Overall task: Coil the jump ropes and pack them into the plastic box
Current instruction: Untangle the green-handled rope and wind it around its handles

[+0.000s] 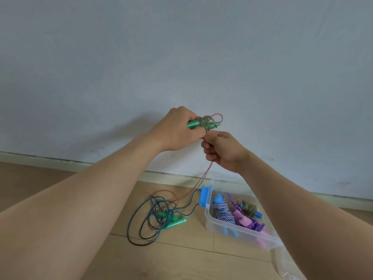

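My left hand [179, 128] grips two green handles [201, 124] held together in the air, with a few turns of pinkish cord wound around them. Just below, my right hand [224, 150] pinches the same pink cord [203, 176], which hangs down to the floor. On the floor lies a loose tangle of dark blue-green rope [145, 217] with its own green handles [175, 221]. The clear plastic box [242, 233] with a blue latch stands to the right and holds a blue-white coiled rope [224, 213], a purple-pink one [250, 221] and a multicoloured one [249, 207].
A pale wall [181, 57] and its skirting board [60, 161] run right behind the hands. The floor [181, 259] is light wood planks. A clear lid [286, 265] lies by the box's near right corner.
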